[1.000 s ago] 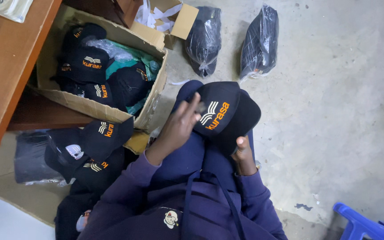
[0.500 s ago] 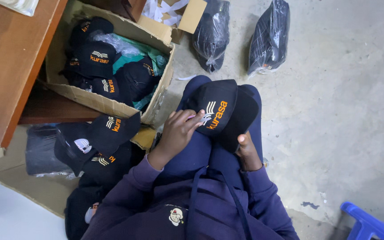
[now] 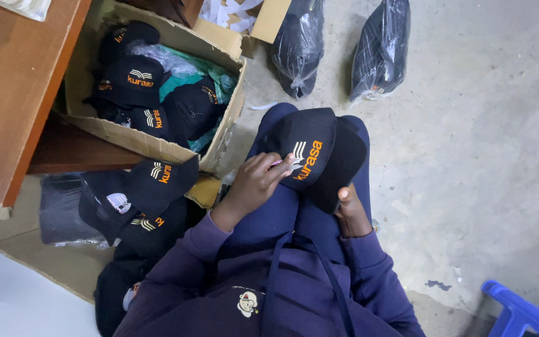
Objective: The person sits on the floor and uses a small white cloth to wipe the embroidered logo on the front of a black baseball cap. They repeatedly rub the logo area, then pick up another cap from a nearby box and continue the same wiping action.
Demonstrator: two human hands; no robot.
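A black cap (image 3: 319, 156) with white and orange embroidery rests on my knees. My right hand (image 3: 352, 212) grips its lower edge from underneath, thumb on the brim. My left hand (image 3: 258, 182) has its fingertips pinched at the white part of the embroidery, and a small pinkish thing shows between them; what it is I cannot tell. I sit on the floor in dark blue trousers and a purple top.
An open cardboard box (image 3: 157, 146) at the left holds several black caps. More caps (image 3: 141, 190) lie stacked on flattened cardboard beside my left leg. Two plastic-wrapped dark bundles (image 3: 338, 47) lie on the concrete floor ahead. A wooden desk (image 3: 14, 93) stands far left, a blue stool (image 3: 522, 312) bottom right.
My left hand has slid from the cap's left side up onto the embroidery, fingers now pinched together. The cap and my right hand have stayed in place.
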